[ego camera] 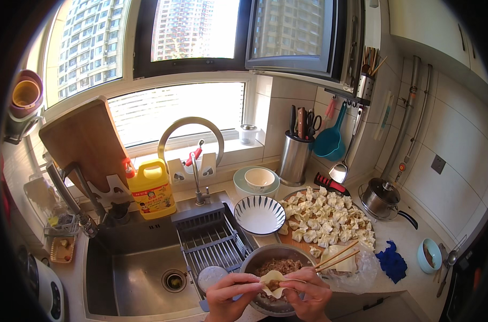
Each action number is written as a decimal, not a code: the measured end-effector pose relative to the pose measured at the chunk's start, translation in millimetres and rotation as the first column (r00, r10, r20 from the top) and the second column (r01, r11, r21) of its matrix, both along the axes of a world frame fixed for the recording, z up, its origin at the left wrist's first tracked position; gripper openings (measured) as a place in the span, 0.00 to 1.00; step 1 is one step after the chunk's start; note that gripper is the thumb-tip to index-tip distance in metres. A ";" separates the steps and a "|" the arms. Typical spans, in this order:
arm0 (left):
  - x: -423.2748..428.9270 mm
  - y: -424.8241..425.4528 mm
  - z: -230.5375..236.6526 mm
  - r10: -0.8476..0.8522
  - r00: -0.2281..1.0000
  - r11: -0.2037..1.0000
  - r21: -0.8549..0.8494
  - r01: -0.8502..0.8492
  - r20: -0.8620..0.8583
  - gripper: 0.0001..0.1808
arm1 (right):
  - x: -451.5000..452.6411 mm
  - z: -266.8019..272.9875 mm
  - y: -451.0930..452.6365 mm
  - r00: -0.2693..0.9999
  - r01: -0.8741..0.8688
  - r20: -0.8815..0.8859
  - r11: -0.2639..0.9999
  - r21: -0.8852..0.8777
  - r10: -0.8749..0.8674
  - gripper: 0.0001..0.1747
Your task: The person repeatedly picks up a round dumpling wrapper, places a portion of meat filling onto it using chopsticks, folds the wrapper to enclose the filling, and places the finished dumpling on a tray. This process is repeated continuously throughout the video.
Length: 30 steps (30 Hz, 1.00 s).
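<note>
A thin dough wrapper (273, 297) with a dab of meat filling (273, 285) in its middle is pinched at its left side by my left hand (230, 298). On the opposite side, my right hand (310, 296) grips the same wrapper, whose edges are partly folded up. Wooden chopsticks (337, 261) stick out behind my right hand; whether its fingers hold them is hidden. Directly below is a steel bowl (250, 263) of minced meat (278, 266). Flat wrappers (340, 261) lie by a clear plastic bag (366, 267). Folded dumplings (328, 217) cover a round wooden board (298, 240).
Left of the bowl is a steel sink (143, 277) with a drying rack (212, 237). A striped bowl (260, 215) stands behind. To the right are a blue cloth (391, 261), a lidded pot (382, 199) and a light-blue bowl (429, 255). A knife block (294, 161) stands in the corner.
</note>
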<state>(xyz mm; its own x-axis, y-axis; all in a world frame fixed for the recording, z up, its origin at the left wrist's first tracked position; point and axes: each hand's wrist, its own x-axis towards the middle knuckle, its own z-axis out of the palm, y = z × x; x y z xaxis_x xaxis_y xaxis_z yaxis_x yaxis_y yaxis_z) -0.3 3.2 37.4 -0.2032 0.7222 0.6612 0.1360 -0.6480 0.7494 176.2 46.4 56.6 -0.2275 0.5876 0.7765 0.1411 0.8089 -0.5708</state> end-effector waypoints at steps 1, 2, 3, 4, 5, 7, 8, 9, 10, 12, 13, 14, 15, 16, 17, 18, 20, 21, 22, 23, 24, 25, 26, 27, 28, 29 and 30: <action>-0.3 0.3 -0.6 -0.015 1.000 1.000 0.003 0.015 0.000 0.13 | -0.3 -0.5 -0.2 1.000 0.000 -0.001 1.000 -0.005 0.000 0.06; -0.9 0.7 -1.5 -0.031 1.000 1.000 0.005 0.031 0.000 0.13 | -0.7 -1.0 -0.4 1.000 0.001 -0.002 1.000 -0.010 -0.001 0.06; -1.1 1.0 -1.8 -0.045 0.999 0.999 0.008 0.045 0.000 0.14 | -0.8 -1.6 -0.6 1.000 -0.002 -0.007 1.000 -0.015 0.001 0.06; 0.2 1.0 -1.4 -0.039 0.999 0.999 0.014 0.039 -0.009 0.14 | -1.0 -2.1 -0.6 1.000 -0.004 -0.013 1.000 -0.021 0.004 0.06; 2.5 1.0 -0.5 -0.032 0.999 0.999 0.021 0.033 -0.018 0.14 | -1.4 -2.5 -0.7 1.000 -0.007 -0.018 1.000 -0.027 0.006 0.06; 5.0 -0.2 4.2 -0.037 0.999 0.999 0.017 0.038 -0.028 0.14 | -2.3 -0.9 -2.0 0.998 -0.028 -0.050 0.999 -0.044 0.026 0.06; 5.6 -1.9 8.8 -0.049 0.998 0.999 0.007 0.049 -0.030 0.14 | -2.6 0.1 -2.7 0.997 -0.039 -0.066 0.998 -0.053 0.036 0.06; 5.7 -2.9 11.5 -0.060 0.998 0.998 -0.002 0.060 -0.032 0.14 | -3.0 1.2 -3.2 0.997 -0.036 -0.064 0.998 -0.049 0.033 0.06; 5.4 -2.8 7.5 -0.074 0.997 0.997 -0.030 0.074 -0.015 0.14 | -3.3 2.2 -3.5 0.998 -0.034 -0.062 0.998 -0.044 0.031 0.06; 3.2 -1.0 -4.5 -0.098 0.995 0.991 -0.086 0.099 0.020 0.13 | -3.9 2.2 -3.0 0.997 -0.046 -0.062 0.999 -0.030 0.044 0.06; 1.5 0.8 -7.6 -0.095 0.995 0.994 -0.051 0.095 0.001 0.13 | -4.3 1.1 -1.9 0.996 -0.060 -0.065 0.998 -0.020 0.059 0.06; 0.1 2.4 -9.7 -0.092 0.996 0.996 -0.016 0.092 -0.018 0.13 | -4.6 0.0 -0.8 0.995 -0.076 -0.067 0.997 -0.010 0.075 0.06; -0.5 3.3 -10.6 -0.091 0.995 0.996 0.020 0.092 -0.036 0.13 | -4.5 -1.1 -0.4 0.993 -0.091 -0.074 0.996 -0.014 0.089 0.06; 0.3 3.8 -10.2 -0.112 0.994 0.994 -0.004 0.112 0.012 0.15 | -4.2 -2.3 -0.1 0.991 -0.106 -0.082 0.994 -0.018 0.104 0.06; 2.1 4.6 -9.1 -0.132 0.989 0.991 -0.026 0.133 0.061 0.17 | -3.9 -3.3 0.1 0.989 -0.121 -0.089 0.992 -0.022 0.118 0.06; 4.2 5.1 -8.2 -0.150 0.983 0.987 -0.048 0.156 0.109 0.20 | -3.2 -3.9 0.1 0.986 -0.141 -0.095 0.989 -0.038 0.137 0.07; 8.7 4.8 -7.2 -0.201 0.940 0.960 -0.135 0.245 0.276 0.24 | -1.8 -4.5 0.2 0.979 -0.182 -0.107 0.981 -0.069 0.174 0.07; 9.7 4.3 -7.4 -0.214 0.909 0.941 -0.174 0.290 0.359 0.27 | -1.8 -3.9 0.7 0.977 -0.194 -0.105 0.979 -0.068 0.186 0.07; 8.3 3.8 -10.1 -0.212 0.924 0.944 -0.180 0.278 0.319 0.28 | -2.1 -2.5 1.5 0.975 -0.206 -0.104 0.976 -0.068 0.199 0.07; 5.5 3.2 -14.4 -0.209 0.937 0.946 -0.185 0.266 0.279 0.30 | -2.3 -2.0 2.1 0.972 -0.219 -0.102 0.973 -0.067 0.212 0.07; 3.9 2.7 -15.4 -0.206 0.949 0.949 -0.189 0.254 0.240 0.31 | -1.7 -3.2 2.5 0.979 -0.192 -0.074 0.980 -0.054 0.188 0.08; 4.2 2.1 -15.3 -0.188 0.952 0.956 -0.176 0.234 0.243 0.29 | -0.6 -6.2 3.1 0.985 -0.166 -0.046 0.985 -0.040 0.164 0.10; 5.1 1.2 -13.9 -0.169 0.954 0.964 -0.163 0.212 0.246 0.26 | -0.2 -10.2 3.5 0.990 -0.141 -0.018 0.990 -0.026 0.140 0.12; 6.5 1.8 -12.1 -0.163 0.955 0.968 -0.147 0.203 0.247 0.24 | 0.6 -18.9 1.9 0.984 -0.150 -0.106 0.984 -0.099 0.140 0.14; 6.7 2.4 -13.7 -0.142 0.960 0.972 -0.150 0.182 0.242 0.24 | 0.1 -30.6 -0.3 0.972 -0.169 -0.193 0.971 -0.169 0.136 0.18; 6.9 3.3 -16.8 -0.122 0.964 0.975 -0.152 0.161 0.238 0.24 | 0.0 -37.8 -1.4 0.953 -0.193 -0.278 0.952 -0.236 0.124 0.21; 6.5 3.3 -18.7 -0.094 0.968 0.979 -0.156 0.133 0.232 0.25 | -1.1 -39.0 -0.9 0.942 -0.228 -0.300 0.943 -0.242 0.151 0.23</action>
<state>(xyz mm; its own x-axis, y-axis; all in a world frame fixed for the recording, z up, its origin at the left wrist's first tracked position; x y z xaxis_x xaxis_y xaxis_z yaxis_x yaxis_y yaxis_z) 6.2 6.4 18.6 -0.2416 0.8464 0.4746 -0.1138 -0.5105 0.8523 175.1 45.5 17.6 -0.1571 0.7499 0.6426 -0.1923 0.6150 -0.7647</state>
